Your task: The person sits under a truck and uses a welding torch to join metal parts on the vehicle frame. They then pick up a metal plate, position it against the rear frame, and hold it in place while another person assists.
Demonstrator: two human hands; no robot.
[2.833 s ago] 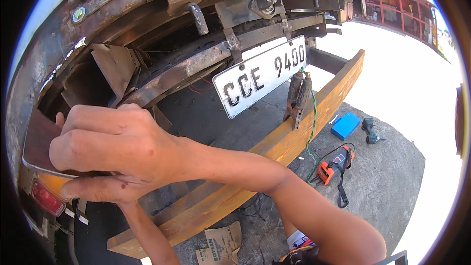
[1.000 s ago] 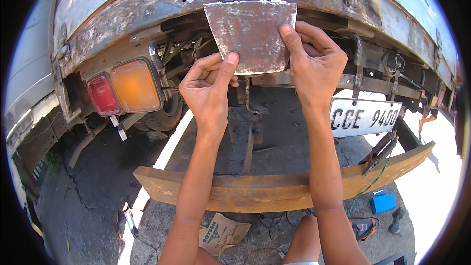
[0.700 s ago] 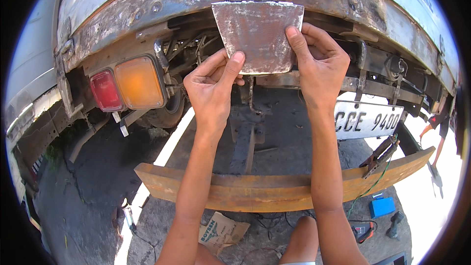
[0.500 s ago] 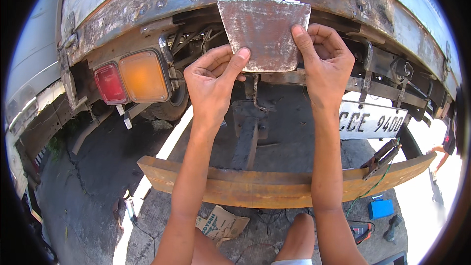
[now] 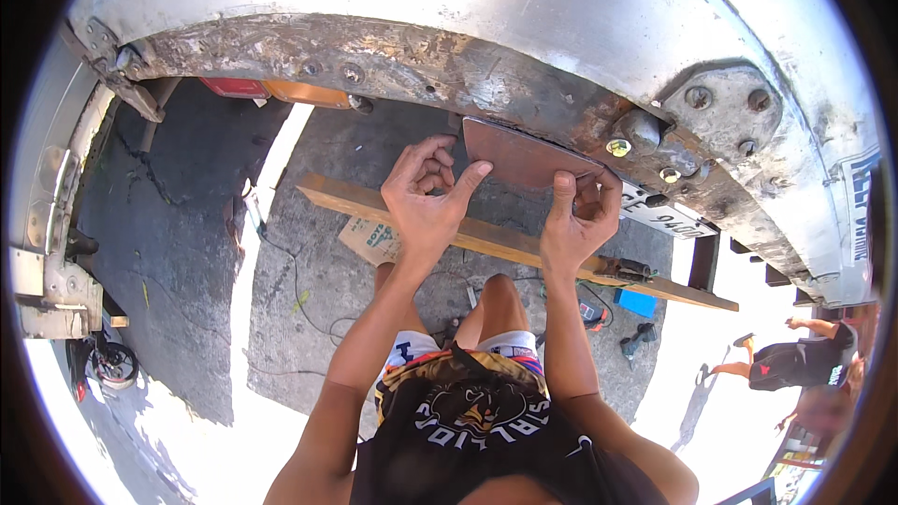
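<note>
A flat reddish-brown metal plate (image 5: 526, 157) hangs just below the rusty rear beam (image 5: 393, 61) of a vehicle, its top edge along the beam's underside. My left hand (image 5: 428, 192) is at the plate's left edge, thumb at the lower corner and the other fingers curled beside the edge. On the right side, my right hand (image 5: 582, 215) pinches the plate, its thumb on the near face and its fingers partly hidden behind. Bolts (image 5: 617, 147) stand out of the beam to the right of the plate.
A long rusty metal bar (image 5: 505, 241) with a clamp (image 5: 625, 269) crosses below my arms. On the ground lie cardboard (image 5: 369, 238), cables, a blue box (image 5: 636, 304) and a power tool (image 5: 638, 341). Another person (image 5: 795, 365) is at the far right.
My view has shifted higher and tilted down, so the plate now shows foreshortened. My left fingers have loosened round its left edge; my right hand keeps its hold.
</note>
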